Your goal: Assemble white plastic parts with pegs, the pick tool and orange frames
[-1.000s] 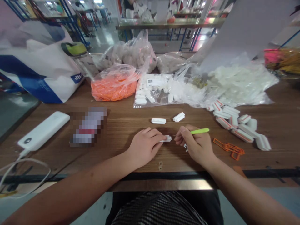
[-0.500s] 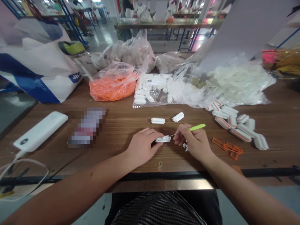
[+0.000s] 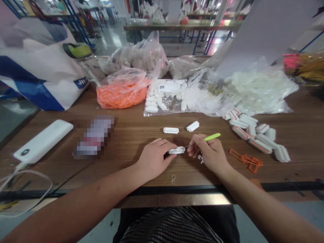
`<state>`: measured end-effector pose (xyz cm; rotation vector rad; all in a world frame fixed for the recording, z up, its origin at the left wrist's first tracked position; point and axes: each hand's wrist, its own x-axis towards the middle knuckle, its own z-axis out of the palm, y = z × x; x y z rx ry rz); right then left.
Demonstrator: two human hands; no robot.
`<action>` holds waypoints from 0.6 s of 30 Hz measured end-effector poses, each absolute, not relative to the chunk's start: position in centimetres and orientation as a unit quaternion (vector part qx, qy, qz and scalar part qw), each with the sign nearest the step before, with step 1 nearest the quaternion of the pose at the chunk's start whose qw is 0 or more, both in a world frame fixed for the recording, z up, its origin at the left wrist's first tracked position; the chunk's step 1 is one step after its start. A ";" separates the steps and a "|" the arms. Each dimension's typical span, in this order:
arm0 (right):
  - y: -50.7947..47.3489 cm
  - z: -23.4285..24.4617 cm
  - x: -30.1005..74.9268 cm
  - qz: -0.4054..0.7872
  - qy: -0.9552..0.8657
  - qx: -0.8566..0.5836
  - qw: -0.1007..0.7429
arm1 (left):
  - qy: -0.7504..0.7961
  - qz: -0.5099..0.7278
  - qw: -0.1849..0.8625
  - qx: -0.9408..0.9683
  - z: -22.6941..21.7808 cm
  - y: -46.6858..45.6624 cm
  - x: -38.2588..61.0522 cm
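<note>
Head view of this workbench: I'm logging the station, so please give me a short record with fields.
left hand: holds a white plastic piece
right hand: holds a lime-green-handled pick, its thin tip at the white plastic piece
nearby: orange plastic frames, red-edged white pieces
surface: wooden table

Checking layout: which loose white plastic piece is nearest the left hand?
The level piece above the left hand; the other piece lies angled, further right.
</note>
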<state>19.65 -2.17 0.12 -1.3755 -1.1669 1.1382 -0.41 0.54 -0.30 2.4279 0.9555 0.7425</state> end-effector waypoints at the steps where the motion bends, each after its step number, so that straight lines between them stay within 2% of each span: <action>1: -2.2 0.1 19.6 0.466 -0.482 -0.566 0.480 | 0.344 0.268 0.213 0.875 -0.3 0.5 -0.4; 8: -2.1 0.3 19.5 0.455 -0.494 -0.570 0.473 | 0.344 0.268 0.219 0.873 -0.3 0.5 -0.5; 12: -2.3 0.6 19.5 0.431 -0.545 -0.567 0.443 | 0.345 0.270 0.222 0.871 -0.2 0.4 -0.4; 14: -2.6 0.9 19.5 0.391 -0.601 -0.558 0.418 | 0.347 0.271 0.221 0.870 -0.1 0.4 -0.4; 18: -3.1 1.7 19.4 0.234 -0.751 -0.511 0.346 | 0.355 0.277 0.222 0.865 -0.1 0.3 -0.3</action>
